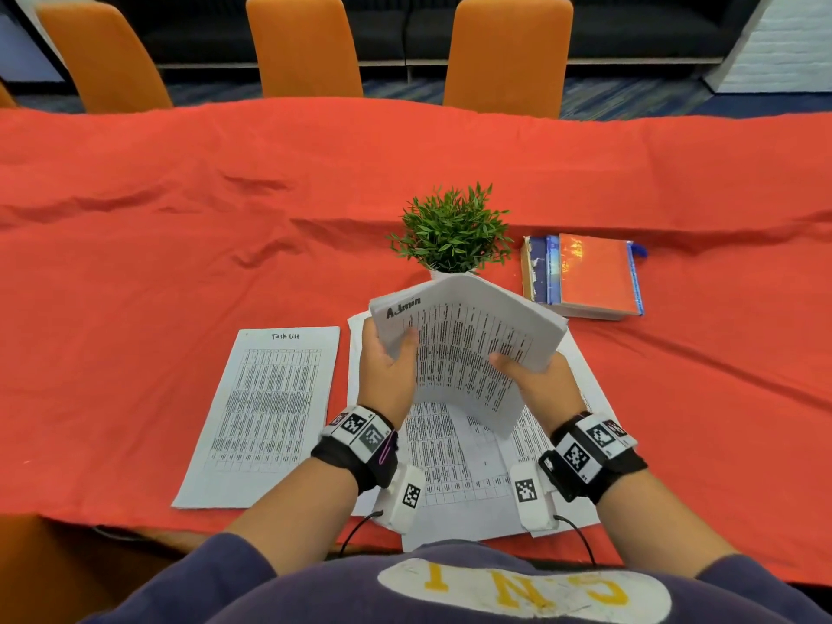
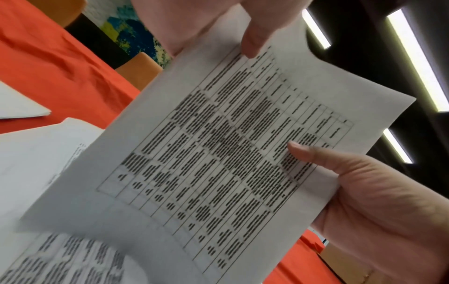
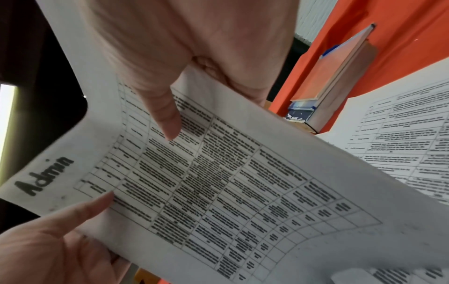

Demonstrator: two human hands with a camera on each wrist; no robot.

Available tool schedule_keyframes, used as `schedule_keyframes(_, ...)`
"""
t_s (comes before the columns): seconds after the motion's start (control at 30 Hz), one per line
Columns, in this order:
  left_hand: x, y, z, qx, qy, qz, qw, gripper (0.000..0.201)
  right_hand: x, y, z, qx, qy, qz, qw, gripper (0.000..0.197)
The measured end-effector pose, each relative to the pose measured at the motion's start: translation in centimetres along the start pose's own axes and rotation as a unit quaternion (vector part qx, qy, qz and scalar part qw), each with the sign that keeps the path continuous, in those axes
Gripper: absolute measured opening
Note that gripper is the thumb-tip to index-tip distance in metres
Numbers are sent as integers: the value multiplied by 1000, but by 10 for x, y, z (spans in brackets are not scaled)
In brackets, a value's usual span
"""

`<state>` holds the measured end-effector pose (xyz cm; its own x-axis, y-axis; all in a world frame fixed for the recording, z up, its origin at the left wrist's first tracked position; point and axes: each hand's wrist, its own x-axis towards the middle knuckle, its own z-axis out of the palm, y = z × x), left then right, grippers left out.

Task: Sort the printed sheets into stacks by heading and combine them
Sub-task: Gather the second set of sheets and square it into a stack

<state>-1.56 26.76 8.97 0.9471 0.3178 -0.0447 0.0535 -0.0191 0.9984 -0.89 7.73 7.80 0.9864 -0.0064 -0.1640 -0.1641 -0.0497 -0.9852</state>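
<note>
I hold a bundle of printed sheets headed "Admin" (image 1: 468,344) lifted and curved above the table. My left hand (image 1: 391,351) grips its left edge beside the heading, thumb on the front. My right hand (image 1: 517,367) grips the right edge the same way. The left wrist view shows the table-printed Admin sheets (image 2: 218,153) with my left hand (image 2: 206,21) at the top and my right hand (image 2: 364,192) at the lower right. The heading is readable on the Admin sheets (image 3: 218,192) in the right wrist view. A "Task list" sheet (image 1: 270,412) lies flat at the left. A loose pile of sheets (image 1: 463,466) lies beneath my hands.
A red cloth (image 1: 180,218) covers the table. A small potted plant (image 1: 452,231) stands just beyond the held sheets. A stack of books (image 1: 585,277) lies to its right. Three orange chairs (image 1: 306,47) line the far side.
</note>
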Motion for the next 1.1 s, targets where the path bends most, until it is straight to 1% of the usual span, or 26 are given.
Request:
schedule_keyframes(0.07,-1,-5,-1,9,-23,-25,999,26,1,1,-1,-15,-6,10,1000,20)
schedule_keyframes(0.17,3,-7,-1,12,-26,-46,999,27,6,-3,-7,-21,0,21,1000,21)
schedule_keyframes(0.3,12,4,-1,6,-44,-31,999,26,18,-17,-22,1,17,17,1000,31)
schedule_keyframes(0.37,16,6,-3,24,-53,-34,998,23,23,-20,-26,18,9,25,999,31)
schedule_keyframes(0.43,20,0,-5,37,-64,-62,995,23,27,-17,-27,36,-3,48,998,30)
schedule_keyframes(0.53,18,-20,-12,51,-89,-117,988,24,30,-2,-28,32,-12,95,995,32)
schedule_keyframes(0.57,15,-27,-13,64,-97,-125,985,26,31,6,-28,37,-20,118,992,36)
schedule_keyframes(0.63,7,-41,-15,82,-102,-133,982,29,32,21,-28,47,-52,165,984,55)
schedule_keyframes(0.67,4,-47,-15,89,-97,-138,982,29,33,28,-28,36,-69,175,982,65)
schedule_keyframes(0.7,2,-52,-15,98,-92,-144,980,28,34,31,-28,13,-78,172,982,69)
schedule_keyframes(0.73,1,-56,-15,108,-88,-148,979,28,36,31,-27,-24,-70,156,985,66)
schedule_keyframes(0.77,-1,-60,-15,117,-86,-151,978,27,38,29,-26,-70,-44,133,988,62)
schedule_keyframes(0.8,-1,-63,-15,123,-84,-154,977,26,40,25,-25,-118,-6,102,988,63)
schedule_keyframes(0.83,-2,-66,-15,126,-84,-156,976,26,43,19,-23,-170,27,54,984,69)
schedule_keyframes(0.87,-4,-68,-15,125,-82,-157,976,25,46,13,-19,-229,42,-5,972,74)
schedule_keyframes(0.9,-5,-68,-15,124,-79,-156,977,25,49,7,-14,-296,39,-57,953,78)
schedule_keyframes(0.93,-6,-70,-14,122,-77,-155,977,25,51,1,-7,-363,30,-94,927,81)
schedule_keyframes(1.0,-8,-70,-13,117,-78,-155,978,25,57,-7,9,-472,9,-136,871,80)
schedule_keyframes(1.03,-9,-70,-12,114,-79,-155,978,26,58,-13,18,-497,-6,-150,855,78)
schedule_keyframes(1.1,-11,-68,-11,115,-83,-150,978,28,62,-19,34,-506,-45,-170,844,74)
